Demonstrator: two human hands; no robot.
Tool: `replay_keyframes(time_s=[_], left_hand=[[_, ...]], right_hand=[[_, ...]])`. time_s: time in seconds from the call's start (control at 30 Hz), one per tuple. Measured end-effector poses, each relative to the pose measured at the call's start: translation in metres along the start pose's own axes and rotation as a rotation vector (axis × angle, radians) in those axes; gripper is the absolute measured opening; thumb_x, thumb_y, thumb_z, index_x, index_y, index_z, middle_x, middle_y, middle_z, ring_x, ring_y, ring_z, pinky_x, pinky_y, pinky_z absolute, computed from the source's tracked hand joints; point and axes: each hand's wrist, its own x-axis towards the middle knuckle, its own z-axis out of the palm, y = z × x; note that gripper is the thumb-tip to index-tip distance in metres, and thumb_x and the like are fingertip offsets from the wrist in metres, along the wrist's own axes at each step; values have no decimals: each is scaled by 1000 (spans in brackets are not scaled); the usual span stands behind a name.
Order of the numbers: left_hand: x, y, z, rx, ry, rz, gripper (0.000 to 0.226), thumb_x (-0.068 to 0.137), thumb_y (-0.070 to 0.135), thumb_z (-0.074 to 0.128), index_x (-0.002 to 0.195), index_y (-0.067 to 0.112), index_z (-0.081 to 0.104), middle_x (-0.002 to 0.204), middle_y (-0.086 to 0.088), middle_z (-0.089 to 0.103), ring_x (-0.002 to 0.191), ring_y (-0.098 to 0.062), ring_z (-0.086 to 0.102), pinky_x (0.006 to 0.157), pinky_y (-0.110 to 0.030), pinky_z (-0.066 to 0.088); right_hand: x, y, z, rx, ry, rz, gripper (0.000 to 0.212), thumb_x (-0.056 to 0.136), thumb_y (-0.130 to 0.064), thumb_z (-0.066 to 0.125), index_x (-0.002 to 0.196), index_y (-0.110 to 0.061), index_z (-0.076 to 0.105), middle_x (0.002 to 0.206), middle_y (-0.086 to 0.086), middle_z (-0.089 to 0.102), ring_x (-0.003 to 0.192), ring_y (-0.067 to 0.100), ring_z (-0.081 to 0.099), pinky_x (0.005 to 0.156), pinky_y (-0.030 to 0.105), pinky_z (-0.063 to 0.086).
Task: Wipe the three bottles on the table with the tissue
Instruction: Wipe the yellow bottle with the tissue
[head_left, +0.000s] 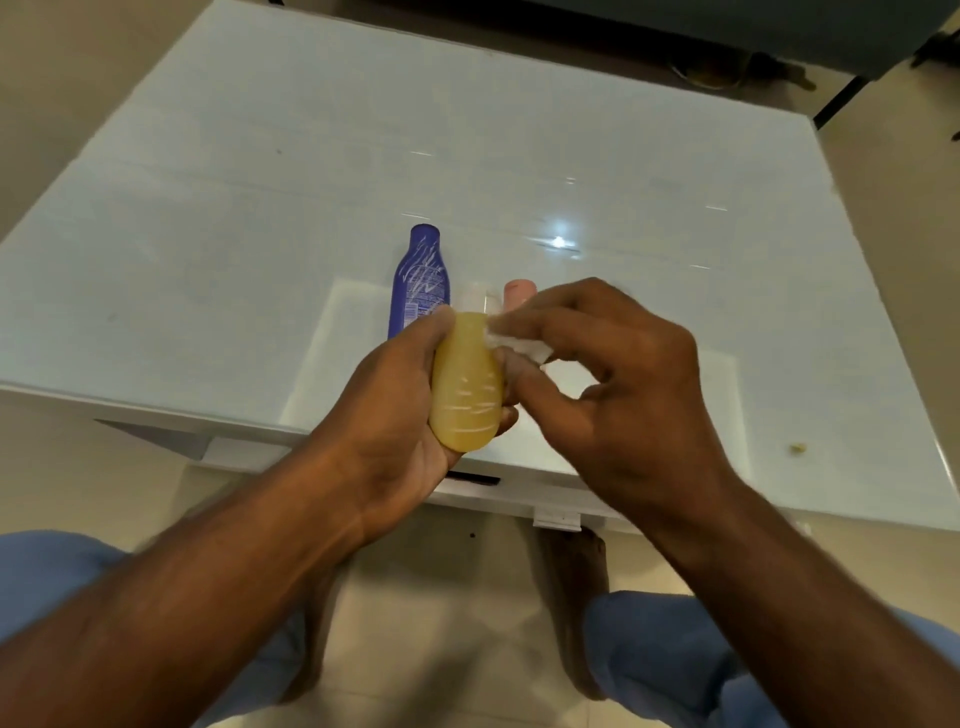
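Observation:
My left hand (395, 421) grips a yellow bottle (467, 384) with a white cap, held above the table's near edge. My right hand (608, 374) pinches a small white tissue (511, 340) and presses it against the bottle's upper right side. A blue bottle (420, 280) with white print lies on the white table (260, 234) just beyond my left hand. A pink bottle (518, 293) shows only its far end behind my right fingers; the rest is hidden.
The glossy white table reflects a ceiling light (558, 241). A small yellowish crumb (798, 448) lies near its right front edge. Dark furniture (779, 31) stands past the far edge. My knees in blue trousers and bare feet are below the table's front.

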Motion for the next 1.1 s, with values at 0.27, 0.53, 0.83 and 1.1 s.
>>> replay_keyframes(time_s=[0.27, 0.53, 0.83, 1.1], left_hand=[[2, -5, 4, 16, 24, 1, 38, 103, 38, 47, 129, 13, 60, 117, -20, 71, 105, -30, 70, 89, -44, 57], [1, 1, 6, 10, -10, 6, 41, 105, 35, 43, 131, 9, 60, 105, -12, 74, 88, -20, 72, 68, -31, 61], [0, 0, 7, -12, 3, -43, 40, 104, 37, 45, 133, 13, 59, 113, -14, 72, 97, -24, 71, 79, -36, 60], [0, 10, -2, -51, -67, -16, 44, 105, 40, 40, 140, 15, 51, 112, -12, 70, 90, -21, 71, 79, -35, 59]], right_hand=[[3, -2, 6, -12, 57, 22, 17, 93, -9, 79, 110, -9, 81, 103, 6, 71, 100, 19, 72, 86, 36, 59], [-1, -8, 10, -49, 53, -25, 17, 93, -10, 78, 110, -9, 81, 103, 9, 70, 98, 16, 68, 86, 30, 56], [0, -5, 6, -81, 42, -16, 16, 94, -12, 77, 109, -10, 81, 104, 6, 74, 96, 20, 68, 85, 35, 56], [-9, -14, 9, -23, -133, -158, 16, 92, -11, 79, 108, -8, 81, 106, 8, 73, 99, 22, 69, 88, 31, 56]])
